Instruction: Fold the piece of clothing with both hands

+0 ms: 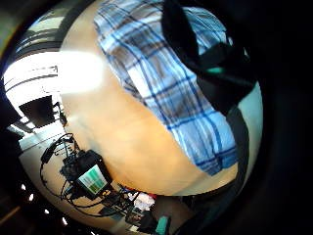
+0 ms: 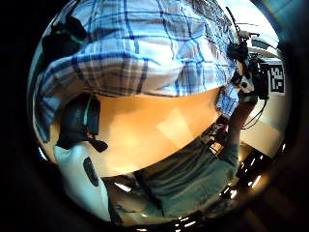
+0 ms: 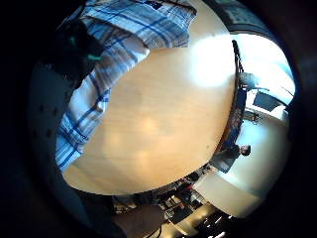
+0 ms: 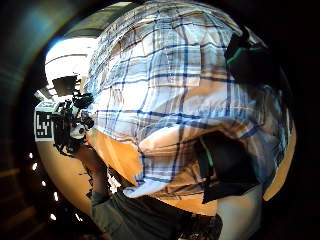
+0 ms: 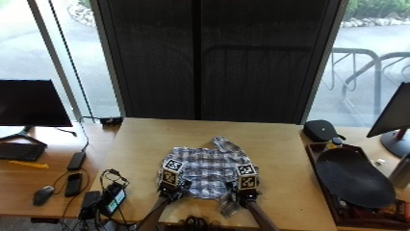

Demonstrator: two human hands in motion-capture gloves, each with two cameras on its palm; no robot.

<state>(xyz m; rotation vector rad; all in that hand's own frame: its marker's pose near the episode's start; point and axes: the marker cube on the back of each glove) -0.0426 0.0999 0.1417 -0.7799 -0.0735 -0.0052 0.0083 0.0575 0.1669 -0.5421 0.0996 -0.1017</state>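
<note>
Fingers [image 4: 225, 170] of the right hand [image 5: 246, 193] are curling over a folded edge of the blue-and-white plaid shirt [image 5: 205, 178] and pinching the cloth, as the right thumb side palm view shows. Fingers [image 2: 79, 121] of the left hand [image 5: 172, 188] are likewise curling under the shirt's near hem and gripping it. The shirt is lying partly bunched on the light wooden table [image 5: 275, 149], spreading away from both sets of fingers, with one sleeve or collar part trailing off at the far side. The two hands are sitting at the shirt's near corners, apart from each other. Beyond the left hand's fingers, a small device with cables [image 5: 110, 198] is resting near the table edge. Beyond the right hand's fingers, a dark oval tray [image 5: 353, 177] is lying well apart from the shirt.
</note>
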